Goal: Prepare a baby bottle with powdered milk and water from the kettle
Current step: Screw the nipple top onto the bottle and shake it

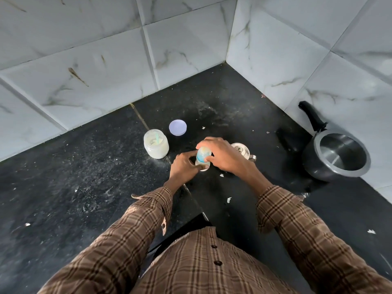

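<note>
A small baby bottle with a blue and clear top stands upright on the black counter. My left hand grips its lower body from the left. My right hand wraps over its top from the right. An open jar of white milk powder with a green scoop handle inside stands to the left. Its pale lilac lid lies flat behind it. A steel kettle shows partly behind my right hand.
A black pressure cooker pot with a long handle sits at the right by the tiled wall. Marbled wall tiles close the corner behind. White scraps are scattered on the counter. My checked sleeves fill the foreground.
</note>
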